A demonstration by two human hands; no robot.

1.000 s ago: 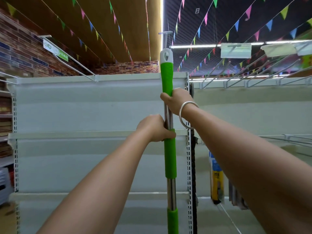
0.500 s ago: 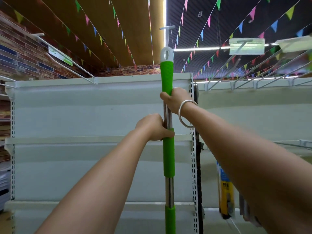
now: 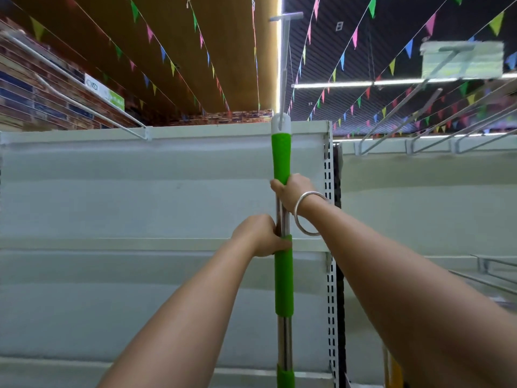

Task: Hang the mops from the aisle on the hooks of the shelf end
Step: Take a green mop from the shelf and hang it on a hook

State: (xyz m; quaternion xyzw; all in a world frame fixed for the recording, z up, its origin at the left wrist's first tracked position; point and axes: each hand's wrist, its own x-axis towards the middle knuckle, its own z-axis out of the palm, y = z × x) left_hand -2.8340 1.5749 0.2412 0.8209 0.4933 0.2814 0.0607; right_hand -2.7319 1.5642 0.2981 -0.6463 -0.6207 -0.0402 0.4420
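The mop handle (image 3: pixel 282 161) is held upright at centre frame — right hand (image 3: pixel 293 191) wrapped round the green grip, left hand (image 3: pixel 258 236) curled round the steel just below. Hanging is underway: the white cap (image 3: pixel 280 123) sits under the hook (image 3: pixel 284 51) at twelve o'clock, apparently threaded already. A small lift and forward slide is called for — then release.

Strings of coloured pennants (image 3: pixel 355 37) cross the ceiling beside a brick wall (image 3: pixel 42 102).

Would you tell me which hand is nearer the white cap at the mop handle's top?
Right. The right hand grips just below the cap; the left hand holds lower.
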